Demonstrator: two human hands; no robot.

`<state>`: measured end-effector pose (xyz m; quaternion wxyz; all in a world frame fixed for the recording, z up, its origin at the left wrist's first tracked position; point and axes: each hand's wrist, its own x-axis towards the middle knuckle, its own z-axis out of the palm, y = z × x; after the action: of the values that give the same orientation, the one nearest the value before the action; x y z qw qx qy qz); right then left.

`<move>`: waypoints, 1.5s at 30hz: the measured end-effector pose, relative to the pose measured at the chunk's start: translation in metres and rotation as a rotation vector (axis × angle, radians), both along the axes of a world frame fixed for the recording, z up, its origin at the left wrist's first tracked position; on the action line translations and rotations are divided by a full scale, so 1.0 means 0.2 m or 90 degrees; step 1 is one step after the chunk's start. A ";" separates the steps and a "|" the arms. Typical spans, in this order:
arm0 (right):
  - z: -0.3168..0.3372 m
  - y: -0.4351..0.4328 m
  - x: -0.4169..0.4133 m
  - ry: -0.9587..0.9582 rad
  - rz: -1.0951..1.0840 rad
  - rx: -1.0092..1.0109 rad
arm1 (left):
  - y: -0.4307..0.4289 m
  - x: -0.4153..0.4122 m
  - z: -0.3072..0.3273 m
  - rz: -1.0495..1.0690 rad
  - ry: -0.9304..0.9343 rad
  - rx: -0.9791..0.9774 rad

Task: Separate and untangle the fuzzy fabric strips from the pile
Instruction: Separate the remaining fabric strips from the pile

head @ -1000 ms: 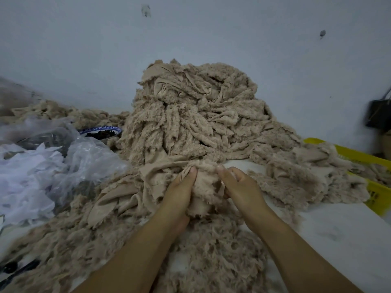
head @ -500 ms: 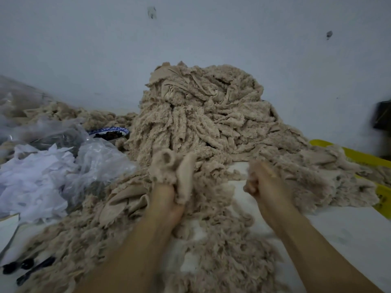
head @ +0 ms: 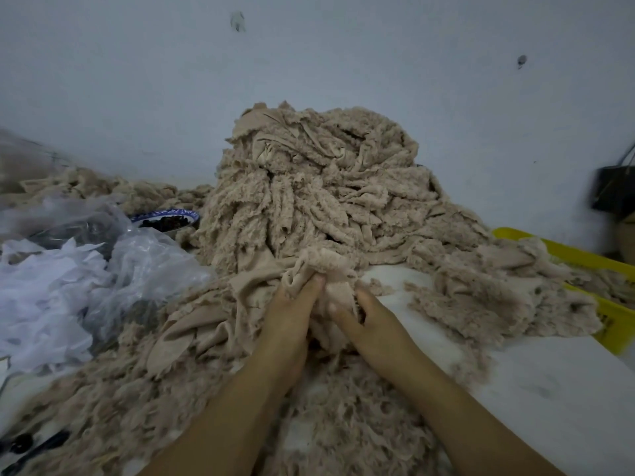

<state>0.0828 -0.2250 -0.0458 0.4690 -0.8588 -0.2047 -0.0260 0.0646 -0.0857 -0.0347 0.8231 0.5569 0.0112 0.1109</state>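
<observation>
Left hand (head: pixel 292 314) and right hand (head: pixel 367 321) grip a fuzzy beige strip (head: pixel 323 266) at the foot of the pile (head: pixel 309 187).

- The left hand (head: pixel 292 314) is bare, with slim fingers. A short, plain nail shows at one fingertip.
- The right hand (head: pixel 372 319) is bare as well, with long, slender fingers and lightly marked knuckles. Its nails are too blurred to make out.
- The left forearm (head: pixel 220 417) is uncovered skin down to the bottom edge of the view, smooth and widening toward the elbow.
- The right forearm (head: pixel 464 407) is likewise uncovered to the edge, its outline slightly softened by blur.
</observation>
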 end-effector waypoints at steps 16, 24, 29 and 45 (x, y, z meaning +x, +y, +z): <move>0.08 -0.04 -0.02 -0.019 -0.002 0.144 | 0.01 0.02 0.03 0.093 0.094 -0.125; 0.13 -0.12 0.01 0.044 -0.018 0.311 | 0.16 0.03 0.07 0.146 0.136 -0.245; 0.07 -0.12 0.01 0.042 0.005 0.116 | 0.06 0.01 0.04 0.076 0.062 -0.037; 0.15 -0.21 0.11 0.235 -0.122 0.818 | 0.12 -0.01 0.03 0.310 -0.117 0.580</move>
<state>0.1042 -0.2680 -0.0166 0.9094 -0.4141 0.0121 -0.0373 0.0629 -0.0625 -0.0295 0.4452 0.8277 0.0189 0.3411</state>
